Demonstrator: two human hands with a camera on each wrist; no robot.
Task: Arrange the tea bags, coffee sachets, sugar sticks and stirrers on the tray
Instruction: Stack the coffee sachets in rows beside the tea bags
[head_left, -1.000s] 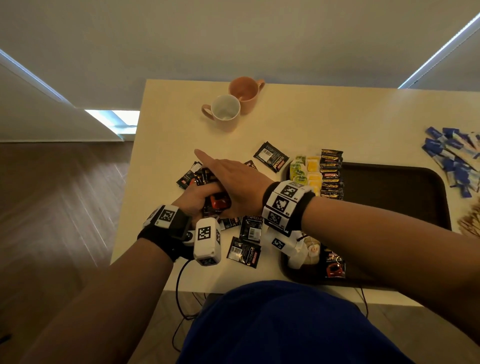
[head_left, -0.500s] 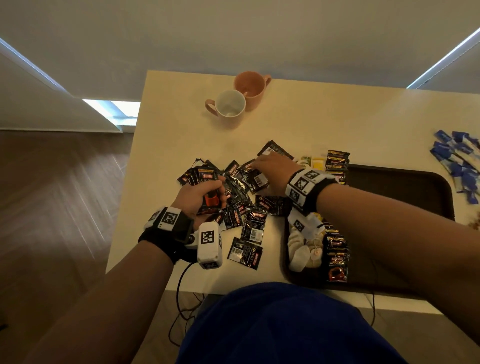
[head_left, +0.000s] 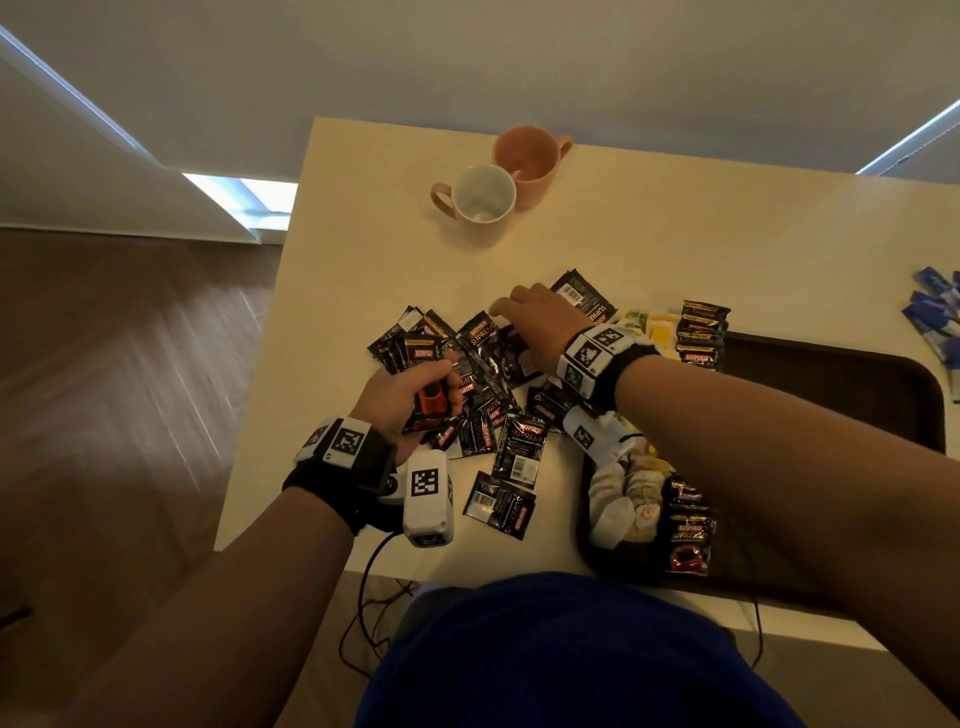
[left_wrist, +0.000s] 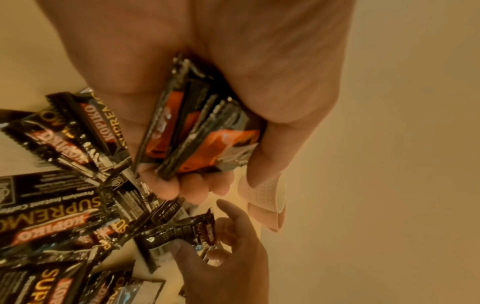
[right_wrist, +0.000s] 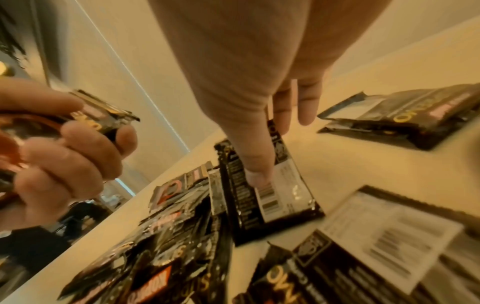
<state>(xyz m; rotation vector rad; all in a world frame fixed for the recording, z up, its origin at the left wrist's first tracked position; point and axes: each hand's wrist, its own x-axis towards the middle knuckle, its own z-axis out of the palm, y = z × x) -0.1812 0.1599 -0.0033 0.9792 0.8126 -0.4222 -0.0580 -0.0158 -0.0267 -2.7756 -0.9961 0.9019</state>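
At the centre of the head view, a loose heap of black coffee sachets (head_left: 483, 384) is spread on the table (head_left: 649, 234) just left of the dark tray (head_left: 831, 374). A small stack of sachets (head_left: 431, 400) is gripped upright in the left hand (head_left: 410, 400), fingers and thumb curled round it, as is plainly shown in the left wrist view. The right hand (head_left: 540, 322) is reached across the upper edge of the heap; in the right wrist view its thumb is pressed on the barcode face of a single sachet (right_wrist: 270, 191) lying flat, with the fingers extended beyond its far end, so the sachet is pinned rather than lifted, and whether a pinch is formed beneath cannot be told. That sachet's long axis runs roughly away from the wrist, along the line of the thumb, and it lies right of the left hand's stack; the right hand is plainly the nearer, so a pull leftward toward the stack is judged the likely move. On the tray, a column of sachets (head_left: 701, 332) and yellow-green tea bags (head_left: 644, 325) are seen at its upper left corner, pale tea bags (head_left: 623, 499) and more sachets (head_left: 688, 535) at its lower left. Blue sugar sticks (head_left: 935, 317) lie off the tray at the right edge. Two mugs (head_left: 498, 176) stand above the heap, well apart.
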